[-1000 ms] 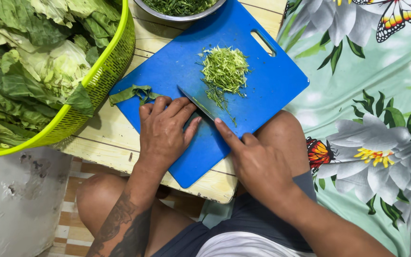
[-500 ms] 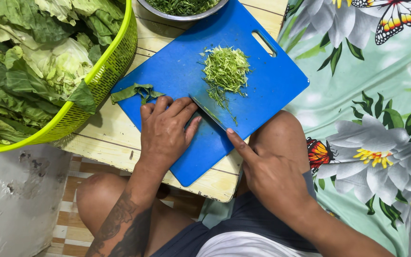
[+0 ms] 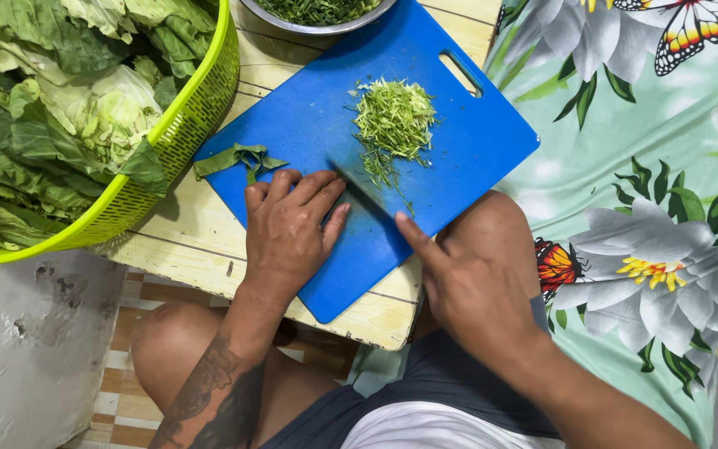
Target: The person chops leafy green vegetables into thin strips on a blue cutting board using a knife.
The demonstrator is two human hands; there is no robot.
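A blue cutting board [image 3: 317, 116] lies slanted on a low wooden table [image 3: 201, 241]. On it sits a pile of finely shredded greens [image 3: 394, 118]. My left hand [image 3: 288, 229] presses flat, fingers curled, on a roll of green leaves [image 3: 238, 158] whose end sticks out to the left. My right hand [image 3: 467, 287] grips a knife [image 3: 363, 189], index finger stretched along the blade's back. The blade is blurred, edge down on the board between my left fingers and the shredded pile.
A lime-green plastic basket [image 3: 184, 125] full of cabbage leaves stands at the left on the table. A metal bowl [image 3: 317, 21] of chopped greens sits past the board. A floral cloth [image 3: 650, 166] covers the floor at right. My bare knees are under the table's near edge.
The knife has gone on chopping beside my left fingertips, and my right hand has shifted slightly down and right. My left hand and the leaf roll have stayed put.
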